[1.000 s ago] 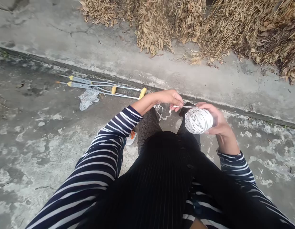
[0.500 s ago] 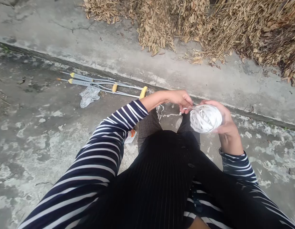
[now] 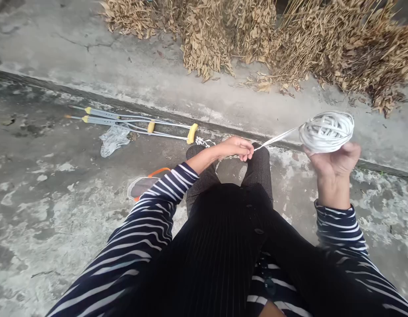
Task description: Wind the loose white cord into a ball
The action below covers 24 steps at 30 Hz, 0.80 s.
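A ball of white cord rests in my right hand, which is raised at the right with its fingers round the underside of the ball. From the ball a stretched strand slants down to my left hand. The fingers of my left hand are pinched on that strand, above my knees. Thinner white cord hangs or lies loosely behind and below my left hand, partly hidden by it.
A pair of crutches with yellow pads lies on the concrete by the low ledge, beside a clear plastic bag. A grey and orange item is near my left sleeve. Dried plants cover the ledge's far side.
My right hand has moved right and up with the ball, away from my left hand, and the strand between them is now long and taut. My left hand has shifted slightly left.
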Each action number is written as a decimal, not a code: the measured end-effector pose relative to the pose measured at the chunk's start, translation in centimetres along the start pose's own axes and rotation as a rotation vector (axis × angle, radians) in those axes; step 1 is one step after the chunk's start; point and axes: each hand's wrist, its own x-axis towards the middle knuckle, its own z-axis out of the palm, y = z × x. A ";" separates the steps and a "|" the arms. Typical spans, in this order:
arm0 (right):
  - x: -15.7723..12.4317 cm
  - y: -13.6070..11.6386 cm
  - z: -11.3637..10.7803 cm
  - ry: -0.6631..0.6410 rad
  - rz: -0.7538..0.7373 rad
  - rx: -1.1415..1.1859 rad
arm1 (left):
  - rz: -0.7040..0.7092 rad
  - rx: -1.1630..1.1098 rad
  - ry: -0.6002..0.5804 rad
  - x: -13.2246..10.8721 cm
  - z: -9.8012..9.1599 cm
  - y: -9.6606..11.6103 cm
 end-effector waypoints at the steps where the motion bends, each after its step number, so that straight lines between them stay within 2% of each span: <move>1: 0.5 -0.3 -0.3 0.028 -0.002 0.012 | 0.019 -0.013 0.016 -0.5 -0.4 0.1; 3: 1.2 -1.0 -0.9 0.086 -0.022 0.027 | 0.008 -0.043 0.044 -1.6 -1.5 -0.1; 5: 1.3 -2.0 -1.1 0.097 -0.062 0.024 | -0.072 -0.045 0.048 -2.7 -3.5 -0.4; 7: 0.7 -3.3 -1.2 0.027 -0.087 -0.024 | -0.187 0.042 0.056 -3.8 -6.4 -0.6; 8: 0.3 -3.9 -1.3 -0.019 -0.091 -0.064 | -0.232 0.128 0.096 -4.2 -8.2 -0.3; 10: -0.8 -4.6 -1.3 -0.082 -0.069 -0.138 | -0.274 0.327 0.253 -4.3 -11.8 1.1; 12: -1.6 -4.2 -1.3 -0.102 -0.024 -0.171 | -0.229 0.468 0.456 -3.2 -14.3 3.5; 14: -2.1 -2.9 -1.2 -0.123 0.049 -0.175 | -0.111 0.543 0.652 -1.3 -14.7 6.3; 15: -2.1 -2.1 -1.1 -0.140 0.083 -0.175 | -0.033 0.566 0.733 -0.2 -13.7 7.5; 17: -2.0 -0.4 -0.8 -0.175 0.132 -0.158 | 0.187 0.582 0.831 1.7 -9.8 9.0; 19: -1.8 0.8 -0.5 -0.194 0.162 -0.124 | 0.332 0.486 0.737 2.6 -4.2 8.9; 21: -1.4 1.5 -0.6 -0.204 0.181 -0.095 | 0.391 0.381 0.541 2.5 1.5 7.4; 23: -1.0 1.8 -1.1 -0.221 0.192 -0.077 | 0.466 0.295 0.439 2.1 5.7 5.2; 24: -0.8 2.0 -1.4 -0.232 0.194 -0.071 | 0.490 0.263 0.439 2.0 7.1 4.1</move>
